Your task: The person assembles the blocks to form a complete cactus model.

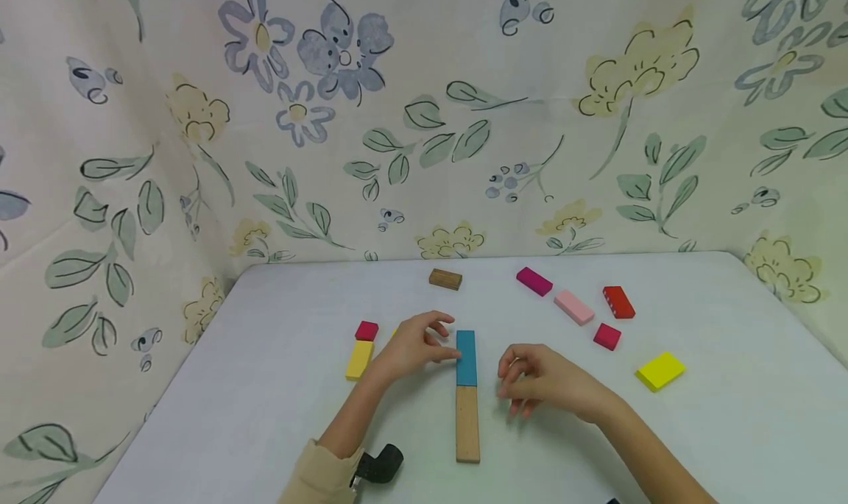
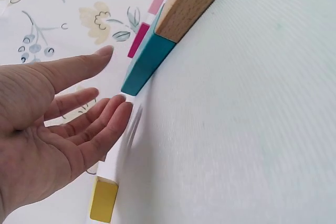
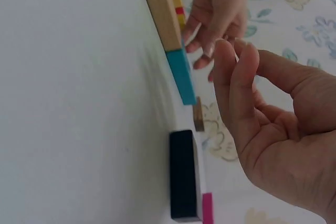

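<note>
A teal-blue block lies end to end with a natural wood block, forming one straight strip in the middle of the table. My left hand is just left of the blue block, its fingers apart and holding nothing. In the left wrist view its fingertips are close to the blue block's far end; whether they touch cannot be told. To the right of the strip hovers my right hand, fingers loosely bent with nothing between them. A dark navy block shows in the right wrist view; the head view hides it.
Left of the strip lie a yellow block and a small red block. A brown block is at the back. Toward the right are magenta, pink, red and bright yellow blocks. Floral cloth hangs behind.
</note>
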A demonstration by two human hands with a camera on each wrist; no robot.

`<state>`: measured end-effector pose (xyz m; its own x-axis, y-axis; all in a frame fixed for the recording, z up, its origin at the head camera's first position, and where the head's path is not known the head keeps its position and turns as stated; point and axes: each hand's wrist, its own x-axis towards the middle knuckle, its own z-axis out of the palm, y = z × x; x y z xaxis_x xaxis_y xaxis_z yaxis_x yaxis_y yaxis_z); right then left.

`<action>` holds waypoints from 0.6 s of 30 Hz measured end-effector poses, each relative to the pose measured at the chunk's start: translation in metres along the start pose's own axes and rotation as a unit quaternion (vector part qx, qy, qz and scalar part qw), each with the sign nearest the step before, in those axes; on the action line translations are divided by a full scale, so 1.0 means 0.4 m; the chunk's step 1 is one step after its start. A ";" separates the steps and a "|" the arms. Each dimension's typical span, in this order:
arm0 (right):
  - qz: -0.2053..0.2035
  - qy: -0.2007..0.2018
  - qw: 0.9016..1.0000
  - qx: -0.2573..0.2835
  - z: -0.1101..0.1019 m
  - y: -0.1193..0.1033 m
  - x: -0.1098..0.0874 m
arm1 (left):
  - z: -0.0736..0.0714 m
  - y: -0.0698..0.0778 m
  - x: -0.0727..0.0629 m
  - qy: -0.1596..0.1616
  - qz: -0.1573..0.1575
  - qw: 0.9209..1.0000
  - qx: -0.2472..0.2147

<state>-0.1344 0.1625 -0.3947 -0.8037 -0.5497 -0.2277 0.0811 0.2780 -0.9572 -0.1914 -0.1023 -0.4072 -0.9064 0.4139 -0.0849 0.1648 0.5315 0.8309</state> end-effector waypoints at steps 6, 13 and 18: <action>0.000 0.048 0.999 -0.021 -0.044 -0.010 -0.019 | 0.006 -0.002 -0.019 0.022 0.032 0.999 -0.001; 0.006 0.098 0.994 -0.039 -0.081 -0.021 -0.034 | 0.012 -0.006 -0.039 0.021 0.044 0.998 -0.036; -0.002 0.136 0.989 -0.051 -0.108 -0.028 -0.046 | 0.018 -0.014 -0.052 0.017 0.051 0.997 -0.050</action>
<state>-0.1460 0.2034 -0.3722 -0.9339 -0.3228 -0.1538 0.0283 0.3620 -0.9317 -0.1707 -0.1086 -0.4140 -0.8996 0.4362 0.0204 0.2194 0.4112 0.8848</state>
